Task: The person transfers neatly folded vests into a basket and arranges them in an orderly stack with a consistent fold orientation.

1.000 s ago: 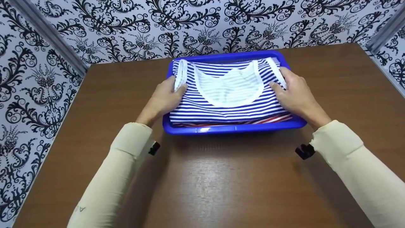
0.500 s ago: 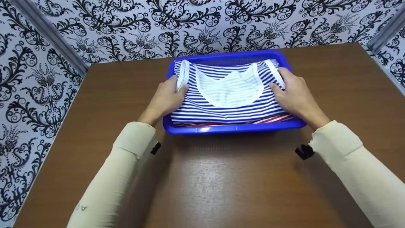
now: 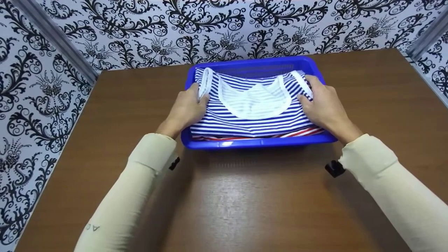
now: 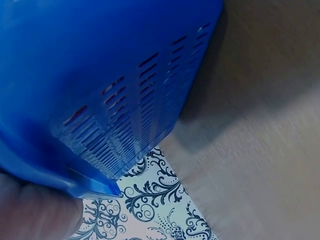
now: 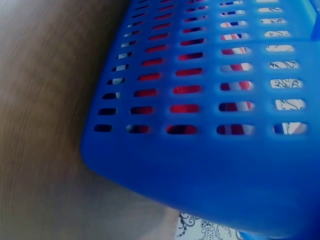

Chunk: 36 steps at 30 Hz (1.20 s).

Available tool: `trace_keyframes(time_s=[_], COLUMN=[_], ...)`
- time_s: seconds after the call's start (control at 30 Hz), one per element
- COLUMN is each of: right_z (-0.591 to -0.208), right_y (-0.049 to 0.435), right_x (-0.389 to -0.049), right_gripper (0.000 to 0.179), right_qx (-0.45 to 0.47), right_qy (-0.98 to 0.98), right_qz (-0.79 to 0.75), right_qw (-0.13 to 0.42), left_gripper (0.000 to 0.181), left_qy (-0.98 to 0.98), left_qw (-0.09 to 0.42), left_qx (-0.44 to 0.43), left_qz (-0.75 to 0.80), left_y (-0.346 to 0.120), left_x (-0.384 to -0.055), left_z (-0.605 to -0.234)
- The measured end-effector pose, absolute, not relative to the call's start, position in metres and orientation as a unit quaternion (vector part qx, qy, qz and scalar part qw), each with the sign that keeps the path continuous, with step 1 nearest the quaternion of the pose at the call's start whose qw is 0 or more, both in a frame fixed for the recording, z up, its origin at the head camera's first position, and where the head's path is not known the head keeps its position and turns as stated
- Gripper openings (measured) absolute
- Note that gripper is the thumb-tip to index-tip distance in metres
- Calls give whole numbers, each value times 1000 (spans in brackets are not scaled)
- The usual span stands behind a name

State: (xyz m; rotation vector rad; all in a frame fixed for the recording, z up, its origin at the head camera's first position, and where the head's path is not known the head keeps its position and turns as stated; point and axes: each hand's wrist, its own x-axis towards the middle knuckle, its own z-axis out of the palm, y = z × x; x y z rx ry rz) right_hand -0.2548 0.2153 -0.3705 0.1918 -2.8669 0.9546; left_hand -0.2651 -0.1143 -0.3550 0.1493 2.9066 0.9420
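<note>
A folded blue-and-white striped tank top [image 3: 252,126] with white trim lies in a blue plastic basket [image 3: 259,142]. Its neckline faces up. My left hand [image 3: 187,107] pinches its left side by the armhole, thumb on top. On the opposite side my right hand [image 3: 324,105] grips the other armhole edge the same way, inside the basket's right rim. A red-and-white striped garment [image 3: 303,132] shows beneath the tank top along the front. The left wrist view catches the slotted basket wall [image 4: 130,107] and a blurred bit of hand; red cloth shows through slots in the right wrist view.
The basket stands on a brown wooden table [image 3: 227,206], near its far edge. Behind and to the sides rise panels with black-and-white scroll wallpaper [image 3: 224,31], joined by grey metal posts [image 3: 63,42].
The tank top's far edge has come slightly toward me, baring more of the basket's back inner wall. Both hands have shifted a little inward with it; the basket has stayed nearly in place.
</note>
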Motion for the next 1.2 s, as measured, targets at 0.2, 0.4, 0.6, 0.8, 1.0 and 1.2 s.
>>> trace_keyframes(time_s=[0.2, 0.4, 0.6, 0.8, 1.0, 1.2], right_z=[-372, -373, -374, -374, -375, -377], right_y=[214, 213, 211, 212, 210, 210], right_x=[-254, -254, -255, -255, -255, -255], right_gripper=[54, 53, 54, 53, 52, 55], right_qx=[67, 74, 74, 67, 65, 74], right_qy=[-947, -949, -953, -950, -952, -955], right_qz=[307, 295, 284, 291, 284, 271], right_qw=[66, 77, 79, 87, 92, 95], left_gripper=[37, 39, 40, 42, 42, 46], left_qy=[957, 960, 961, 966, 971, 974], left_qw=[34, 37, 40, 43, 40, 37], left_qx=[56, 54, 47, 32, 23, 30], left_qz=[283, 272, 268, 252, 234, 221], left_y=[-113, -111, -110, -105, -102, -102], left_x=[-267, -268, -269, -270, -271, -271], left_z=[-355, -353, -353, -354, -353, -354])
